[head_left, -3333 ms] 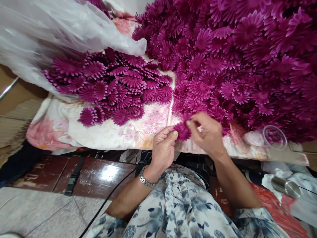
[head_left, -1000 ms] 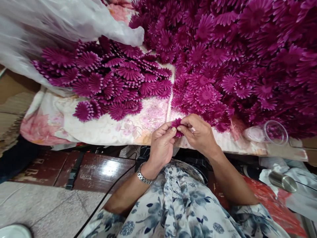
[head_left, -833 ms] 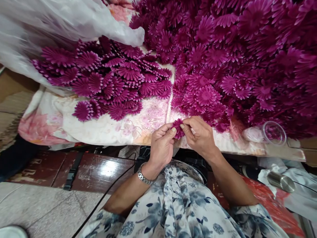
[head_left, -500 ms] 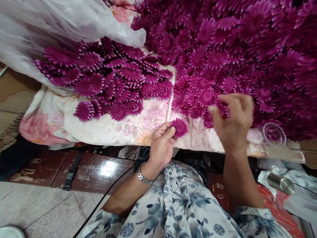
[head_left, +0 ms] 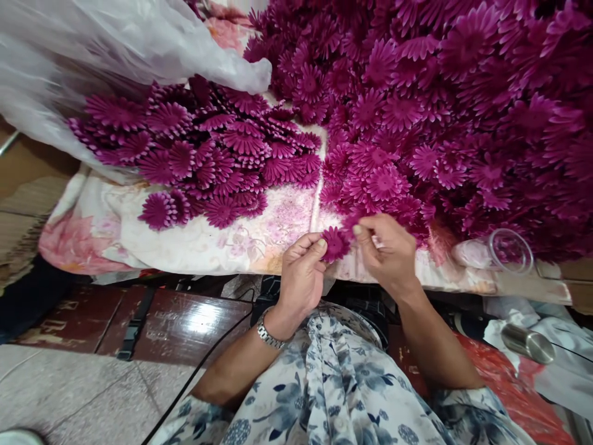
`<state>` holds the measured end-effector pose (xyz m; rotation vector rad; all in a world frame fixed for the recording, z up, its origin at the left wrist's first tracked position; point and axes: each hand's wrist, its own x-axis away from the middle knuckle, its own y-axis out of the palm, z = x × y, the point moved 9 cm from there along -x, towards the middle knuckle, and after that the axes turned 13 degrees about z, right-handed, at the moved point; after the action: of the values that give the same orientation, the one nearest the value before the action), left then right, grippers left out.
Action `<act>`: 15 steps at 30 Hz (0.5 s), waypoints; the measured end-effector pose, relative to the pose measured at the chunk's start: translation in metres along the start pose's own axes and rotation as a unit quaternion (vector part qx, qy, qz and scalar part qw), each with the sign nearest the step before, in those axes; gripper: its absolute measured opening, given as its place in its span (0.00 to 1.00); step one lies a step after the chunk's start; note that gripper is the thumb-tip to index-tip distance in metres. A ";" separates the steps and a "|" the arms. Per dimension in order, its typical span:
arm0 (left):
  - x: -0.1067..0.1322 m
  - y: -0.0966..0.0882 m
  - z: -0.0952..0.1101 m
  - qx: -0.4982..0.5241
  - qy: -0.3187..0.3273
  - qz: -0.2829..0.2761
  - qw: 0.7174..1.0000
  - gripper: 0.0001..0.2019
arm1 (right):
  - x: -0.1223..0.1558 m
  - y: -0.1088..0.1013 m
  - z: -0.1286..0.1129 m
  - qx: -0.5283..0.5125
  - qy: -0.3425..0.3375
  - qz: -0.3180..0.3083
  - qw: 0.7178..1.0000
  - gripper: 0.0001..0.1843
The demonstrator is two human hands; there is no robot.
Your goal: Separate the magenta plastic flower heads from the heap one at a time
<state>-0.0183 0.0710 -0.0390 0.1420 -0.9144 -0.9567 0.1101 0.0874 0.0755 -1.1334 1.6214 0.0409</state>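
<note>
Between the thumb and fingers of my left hand (head_left: 303, 266) is a purple artificial flower head (head_left: 335, 244), face up over the table's front edge. My right hand (head_left: 388, 250) pinches a second purple flower head (head_left: 351, 225), blurred by motion, just beside the first. Whether the two touch, I cannot tell. A big heap of loose purple flower heads (head_left: 384, 111) covers the right and back of the table. To the left lie stacked purple flower heads (head_left: 222, 154), nested in overlapping rows.
Flower-patterned cloth (head_left: 106, 216) covers the table. A clear plastic bag (head_left: 139, 49) lies over the back left. On the right a clear plastic cup (head_left: 504, 252) lies on its side near the edge. A metal cylinder (head_left: 528, 343) rests lower right, beside red plastic (head_left: 504, 383).
My right hand has come left and down from the heap to my left hand, now with a flower head in its pinch. My left hand has stayed in place.
</note>
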 end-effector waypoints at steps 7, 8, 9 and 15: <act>0.000 0.001 0.000 -0.006 -0.016 -0.022 1.000 0.08 | -0.029 -0.039 0.028 0.228 -0.028 0.054 0.972 0.11; 0.000 0.002 -0.001 -0.009 -0.015 -0.026 1.000 0.08 | -0.026 -0.037 0.024 0.204 -0.026 0.049 0.977 0.10; 0.001 0.003 -0.001 -0.011 -0.014 -0.028 0.999 0.08 | -0.020 -0.033 0.018 0.166 -0.025 0.038 0.985 0.09; 0.013 0.012 -0.002 -0.018 -0.007 -0.079 0.997 0.10 | 0.021 -0.002 -0.017 0.025 -0.093 -0.015 0.995 0.07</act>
<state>-0.0060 0.0682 -0.0267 0.1796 -0.9093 -1.1210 0.1005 0.0636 0.0665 -1.0823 1.4326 0.0823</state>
